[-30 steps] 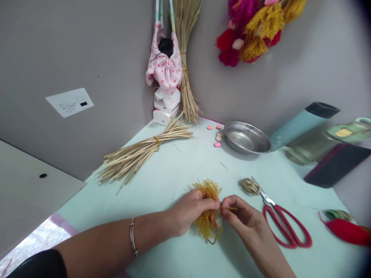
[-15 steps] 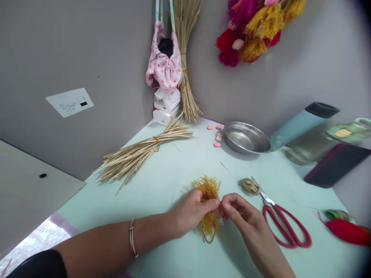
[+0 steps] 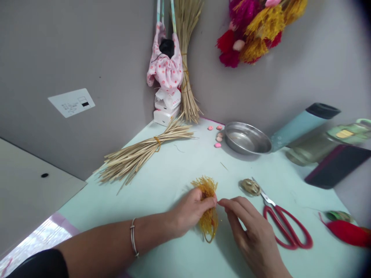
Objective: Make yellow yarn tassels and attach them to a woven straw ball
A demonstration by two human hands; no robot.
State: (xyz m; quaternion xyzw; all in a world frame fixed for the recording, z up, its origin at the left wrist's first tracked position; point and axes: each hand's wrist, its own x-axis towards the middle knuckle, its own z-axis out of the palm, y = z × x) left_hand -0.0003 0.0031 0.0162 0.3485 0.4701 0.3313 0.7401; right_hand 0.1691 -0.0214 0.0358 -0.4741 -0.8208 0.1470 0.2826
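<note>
Pale mint tabletop (image 3: 162, 177) under steel bowl (image 3: 247, 139), grey wall (image 3: 246, 90) behind it; straw bundle (image 3: 136, 156) left of bowl, light-blue tumbler (image 3: 301, 125) right; I pinch yellow tassel (image 3: 208, 220) in left hand (image 3: 191, 211), nearer camera than bowl; right hand (image 3: 252, 227) beside tassel, grip I cannot tell

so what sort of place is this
Probably a small craft corner, at home or in a workshop: red-handled scissors and a tied bundle of dry stalks lie on the pale table, and colourful tassels hang by the wall.
</note>
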